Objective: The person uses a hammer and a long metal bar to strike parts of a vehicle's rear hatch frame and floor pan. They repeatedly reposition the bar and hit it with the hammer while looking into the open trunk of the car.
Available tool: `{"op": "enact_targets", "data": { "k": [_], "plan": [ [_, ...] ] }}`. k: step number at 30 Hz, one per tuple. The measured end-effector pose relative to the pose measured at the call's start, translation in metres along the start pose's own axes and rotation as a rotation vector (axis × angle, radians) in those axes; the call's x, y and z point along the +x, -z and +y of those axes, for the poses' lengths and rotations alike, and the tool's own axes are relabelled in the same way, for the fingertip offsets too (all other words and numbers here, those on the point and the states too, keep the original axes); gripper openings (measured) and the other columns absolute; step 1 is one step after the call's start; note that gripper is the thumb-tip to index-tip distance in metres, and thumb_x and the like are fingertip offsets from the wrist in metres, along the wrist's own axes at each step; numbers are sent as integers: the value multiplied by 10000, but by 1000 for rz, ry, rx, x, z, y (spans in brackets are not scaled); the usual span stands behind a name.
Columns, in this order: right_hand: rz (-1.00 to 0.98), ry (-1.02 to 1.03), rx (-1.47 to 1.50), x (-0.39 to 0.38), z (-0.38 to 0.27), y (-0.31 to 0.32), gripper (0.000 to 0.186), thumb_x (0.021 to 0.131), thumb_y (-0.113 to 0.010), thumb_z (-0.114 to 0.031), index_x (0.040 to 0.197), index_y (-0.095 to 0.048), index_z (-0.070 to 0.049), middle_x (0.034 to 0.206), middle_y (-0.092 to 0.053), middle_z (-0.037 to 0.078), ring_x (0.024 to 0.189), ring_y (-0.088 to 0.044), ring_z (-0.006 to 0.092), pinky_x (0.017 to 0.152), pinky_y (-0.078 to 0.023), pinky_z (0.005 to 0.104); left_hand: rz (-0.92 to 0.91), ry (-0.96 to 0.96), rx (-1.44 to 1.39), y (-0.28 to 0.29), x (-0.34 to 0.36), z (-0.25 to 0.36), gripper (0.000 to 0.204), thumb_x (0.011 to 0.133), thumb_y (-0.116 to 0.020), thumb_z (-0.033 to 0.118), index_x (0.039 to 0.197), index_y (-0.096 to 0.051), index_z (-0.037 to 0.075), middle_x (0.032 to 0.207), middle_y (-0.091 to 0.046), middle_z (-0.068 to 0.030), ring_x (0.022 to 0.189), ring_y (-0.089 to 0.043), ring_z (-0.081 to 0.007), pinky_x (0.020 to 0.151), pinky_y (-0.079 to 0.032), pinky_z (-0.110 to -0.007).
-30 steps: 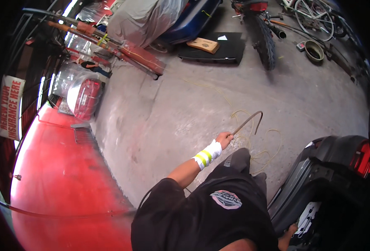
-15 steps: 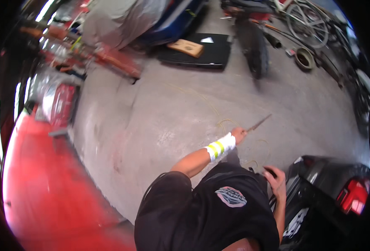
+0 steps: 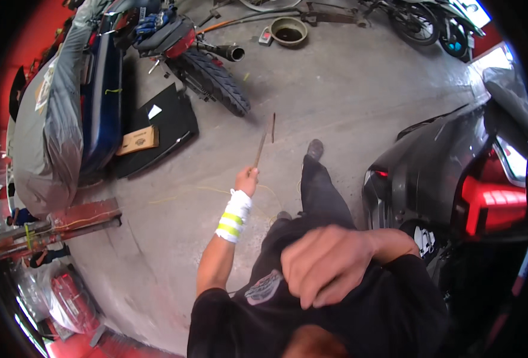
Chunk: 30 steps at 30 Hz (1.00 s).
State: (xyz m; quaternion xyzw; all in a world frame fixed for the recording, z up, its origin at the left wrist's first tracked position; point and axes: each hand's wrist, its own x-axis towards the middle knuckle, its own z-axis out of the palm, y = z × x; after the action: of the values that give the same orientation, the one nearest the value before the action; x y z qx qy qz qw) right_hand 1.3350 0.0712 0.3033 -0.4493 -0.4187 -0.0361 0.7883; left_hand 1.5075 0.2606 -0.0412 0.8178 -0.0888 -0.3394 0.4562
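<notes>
My left hand [image 3: 247, 181], below a white wrist wrap with yellow bands, grips a thin rusty metal rod [image 3: 261, 143] with a bent, hooked end, held out over the concrete floor. My right hand [image 3: 323, 262] is raised large and slightly blurred before my black shirt [image 3: 389, 310], fingers curled down; what it holds, if anything, is hidden. Right of my legs is the rear of a dark car [image 3: 413, 161] with a red tail light [image 3: 485, 203]. A yellow cord [image 3: 210, 190] lies on the floor near my feet.
At left are a covered vehicle [image 3: 49, 149], a blue bumper [image 3: 102, 95], a black panel [image 3: 171, 122] with a cardboard box [image 3: 137, 140], red beams [image 3: 91, 218] and people [image 3: 49, 256]. Ahead are a motorcycle rear wheel [image 3: 216, 83], a basin [image 3: 288, 33] and parked two-wheelers [image 3: 416, 27].
The view has swung right. My left hand still holds the rod, which now points forward. My right hand has risen from beside the dark car to in front of my chest, fingers curling.
</notes>
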Motion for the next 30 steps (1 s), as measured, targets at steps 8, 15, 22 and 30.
{"op": "enact_targets", "data": {
  "k": [8, 15, 22, 30],
  "plan": [
    [925, -93, -338, 49, -100, 154, 40, 807, -650, -13, 806, -610, -9, 752, -588, 86, 626, -527, 229, 558, -444, 328, 79, -7, 159, -42, 133, 125, 271, 892, -596, 262, 869, -632, -6, 666, -615, -108, 593, -565, -209, 590, -451, -380],
    [1116, -75, -378, 108, -162, 263, 91, 806, -615, -3, 735, -564, -27, 694, -557, 61, 580, -490, 178, 506, -433, 289, 50, 117, -10, -85, 220, 180, 238, 899, -605, 229, 907, -654, -4, 665, -619, -95, 599, -584, -170, 601, -470, -352],
    [773, 433, 289, 115, -156, 406, 107, 852, -659, -56, 804, -598, 17, 694, -587, 96, 640, -592, 200, 546, -460, 331, -87, 178, -229, -104, 349, 293, 152, 968, -547, 212, 907, -605, 86, 557, -391, 58, 411, -320, -39, 353, -227, -238],
    [349, 179, 79, 143, -162, 592, 164, 923, -633, -138, 828, -622, -6, 732, -620, 108, 670, -617, 232, 564, -449, 340, -222, 223, -383, -154, 506, 345, 140, 976, -540, 160, 869, -568, 73, 596, -464, 45, 435, -361, -40, 368, -254, -224]
  ]
}}
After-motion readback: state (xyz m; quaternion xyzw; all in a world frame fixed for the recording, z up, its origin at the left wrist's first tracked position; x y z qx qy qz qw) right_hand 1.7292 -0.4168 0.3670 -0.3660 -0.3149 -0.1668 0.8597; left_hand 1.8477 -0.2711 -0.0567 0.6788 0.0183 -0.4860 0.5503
